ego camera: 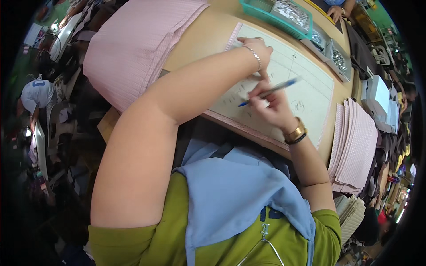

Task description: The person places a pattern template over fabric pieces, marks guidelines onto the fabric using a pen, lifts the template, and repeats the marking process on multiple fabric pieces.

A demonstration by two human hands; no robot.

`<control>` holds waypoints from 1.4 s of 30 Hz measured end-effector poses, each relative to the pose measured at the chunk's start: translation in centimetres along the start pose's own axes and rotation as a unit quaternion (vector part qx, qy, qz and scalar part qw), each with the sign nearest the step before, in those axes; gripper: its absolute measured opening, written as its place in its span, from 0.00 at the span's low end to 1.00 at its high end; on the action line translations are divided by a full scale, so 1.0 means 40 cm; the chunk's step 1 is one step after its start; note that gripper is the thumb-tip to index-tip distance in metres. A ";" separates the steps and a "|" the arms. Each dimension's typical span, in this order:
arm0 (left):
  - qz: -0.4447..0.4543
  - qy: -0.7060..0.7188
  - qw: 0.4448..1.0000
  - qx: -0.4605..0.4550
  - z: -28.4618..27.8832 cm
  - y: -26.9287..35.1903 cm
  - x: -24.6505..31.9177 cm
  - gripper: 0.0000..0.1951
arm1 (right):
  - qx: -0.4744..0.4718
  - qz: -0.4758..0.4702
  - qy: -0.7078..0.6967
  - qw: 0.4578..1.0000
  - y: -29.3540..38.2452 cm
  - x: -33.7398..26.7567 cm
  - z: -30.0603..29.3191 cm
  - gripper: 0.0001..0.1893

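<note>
On the table lies a pale cutting template (309, 99) with ruled lines and handwritten marks. Pink quilted fabric (218, 115) shows from beneath its edges. Pressing down on the template's upper left part, my left hand (261, 50) has its fingers spread and holds nothing. My right hand (271, 104) grips a blue pen (278, 87) over the middle of the template. The pen is slanted and slightly blurred, its tip pointing left. Whether the tip touches the surface I cannot tell.
A stack of pink quilted fabric (129, 46) sits at the left, and another pink stack (354, 146) at the right. Beyond the template stand a teal basket (276, 20) and an open box of small metal parts (338, 61). Another person's hand (335, 12) rests at the far side.
</note>
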State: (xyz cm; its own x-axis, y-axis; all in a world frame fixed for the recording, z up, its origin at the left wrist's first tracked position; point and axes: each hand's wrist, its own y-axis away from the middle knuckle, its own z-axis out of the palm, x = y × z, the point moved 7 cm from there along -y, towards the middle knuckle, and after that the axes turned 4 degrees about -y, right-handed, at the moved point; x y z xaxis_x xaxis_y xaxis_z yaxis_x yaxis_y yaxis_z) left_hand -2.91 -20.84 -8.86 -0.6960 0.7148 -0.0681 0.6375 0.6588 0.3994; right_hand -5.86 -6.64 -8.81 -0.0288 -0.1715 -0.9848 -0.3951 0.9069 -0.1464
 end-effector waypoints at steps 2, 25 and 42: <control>0.000 -0.008 1.000 -0.004 0.017 0.004 -0.008 0.61 | -0.029 0.011 0.054 0.998 -0.016 -0.028 0.109 0.05; -0.020 -0.024 0.998 -0.057 0.020 0.010 -0.002 0.65 | -0.047 -0.128 0.190 0.972 -0.032 -0.019 0.213 0.09; 0.030 0.020 0.998 0.057 0.032 -0.038 -0.012 0.60 | 0.289 0.104 0.243 0.920 0.617 -0.102 -0.270 0.03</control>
State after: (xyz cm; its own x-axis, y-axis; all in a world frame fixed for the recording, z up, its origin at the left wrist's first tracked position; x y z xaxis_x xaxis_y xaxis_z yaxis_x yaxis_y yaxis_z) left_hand -3.11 -21.88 -10.59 -0.6666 0.7453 -0.0090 0.7104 0.6389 0.2951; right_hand -25.42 12.28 -7.41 -0.5107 0.0051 -0.8597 0.2156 0.9688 -0.1223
